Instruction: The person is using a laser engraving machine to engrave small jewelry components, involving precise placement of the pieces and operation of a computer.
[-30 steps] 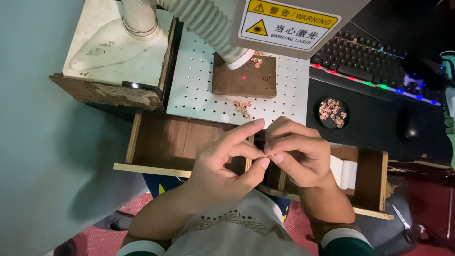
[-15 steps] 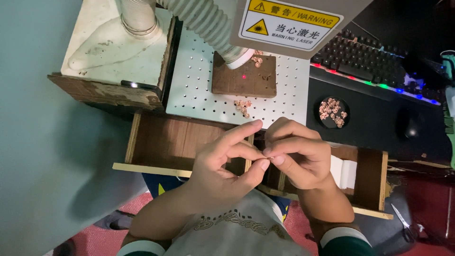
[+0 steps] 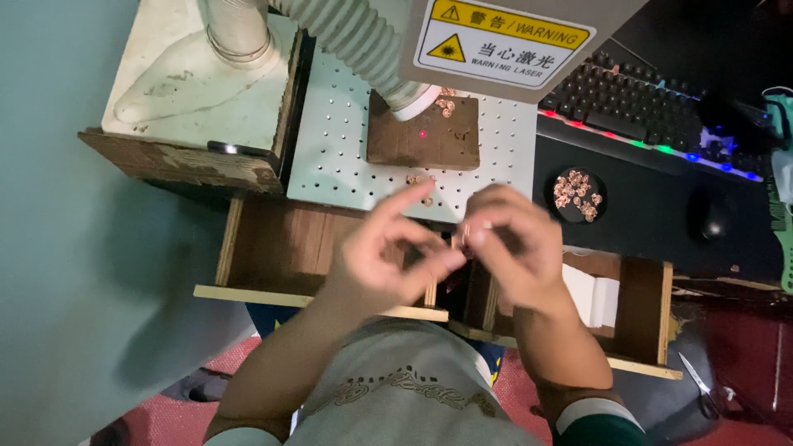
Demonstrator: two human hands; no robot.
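A: What lay furthest left?
B: A white hood with a ribbed hose sat on a worn wooden box; below it an open wooden drawer stood in front of the person.
A: And the left hand?
B: It hovered over the drawer's right end; its forefinger stuck up and out, and thumb and middle finger met near the right hand; whether they gripped anything I could not tell, the hand being blurred.
A: The right hand?
B: Just beside the left; thumb and forefinger pinched a small copper piece, held between both hands above the drawers; the other fingers curled.
A: Further right?
B: A wooden block carried a red dot on the perforated plate; then a black dish of copper pieces, a keyboard, a mouse.
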